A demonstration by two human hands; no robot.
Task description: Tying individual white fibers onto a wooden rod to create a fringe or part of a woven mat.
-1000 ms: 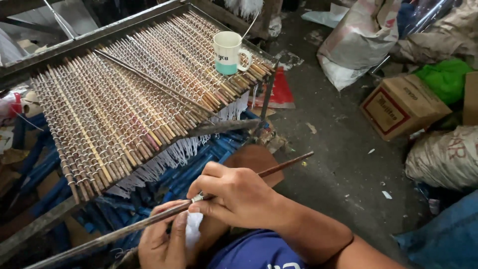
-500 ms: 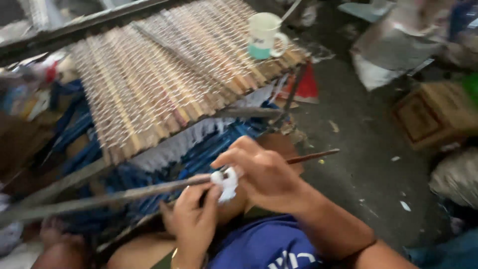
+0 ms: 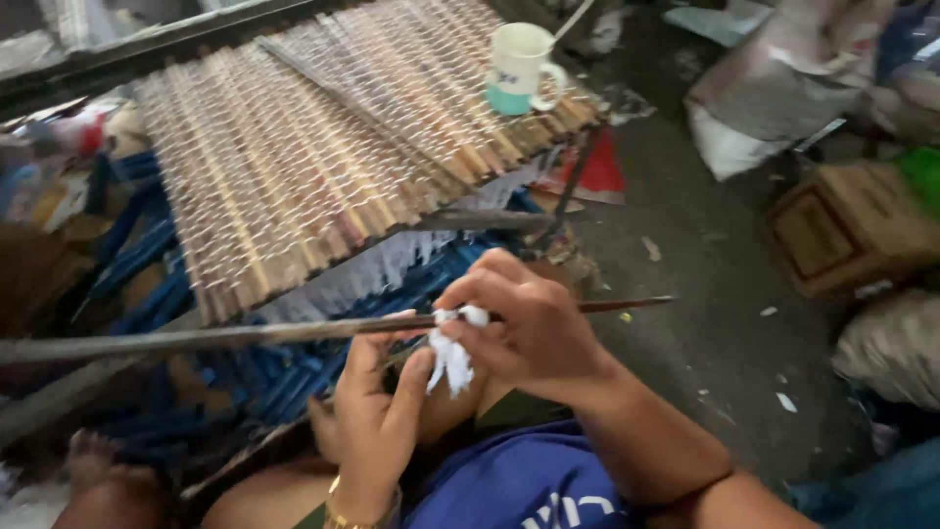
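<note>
A long thin brown stick runs across the lower half of the head view, from the left edge to a point at the right. My right hand grips it near the middle, fingers pinching a bunch of white thread wrapped on the stick. My left hand sits just below, fingers closed on the hanging white thread ends and touching the stick. Beyond the hands lies a mat of woven sticks on a frame, with white threads hanging from its near edge.
A white and teal mug stands on the mat's far right corner. Blue strips lie under the frame. A cardboard box, sacks and paper scraps sit on the dirty floor at the right.
The view has shifted left and tilted. My hands have stayed on the stick, and the white thread bunch now shows more plainly between the fingers of both hands.
</note>
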